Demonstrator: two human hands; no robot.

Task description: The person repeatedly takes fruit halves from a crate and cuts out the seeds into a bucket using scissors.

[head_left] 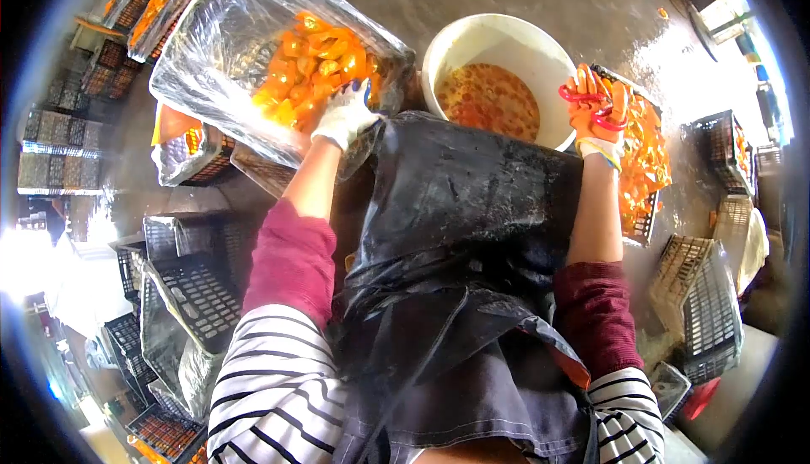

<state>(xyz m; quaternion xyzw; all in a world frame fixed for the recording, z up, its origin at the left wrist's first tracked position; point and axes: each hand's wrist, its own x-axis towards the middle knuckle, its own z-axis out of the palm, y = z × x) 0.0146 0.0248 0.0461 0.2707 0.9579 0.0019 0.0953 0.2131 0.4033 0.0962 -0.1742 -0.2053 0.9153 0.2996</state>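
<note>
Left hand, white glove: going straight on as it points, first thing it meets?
Likely the heap of glossy orange pieces in the rectangular container lined with clear plastic. The left hand sits at the heap's edge in this view; depth, and whether it touches, are unclear.

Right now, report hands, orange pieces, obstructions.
Left hand at orange pieces in plastic-lined container. Right hand gripping red-handled tool by white bucket. Nothing visibly blocking either hand.

Striped sleeves [274,380] (bottom edge) partly off-frame
</note>
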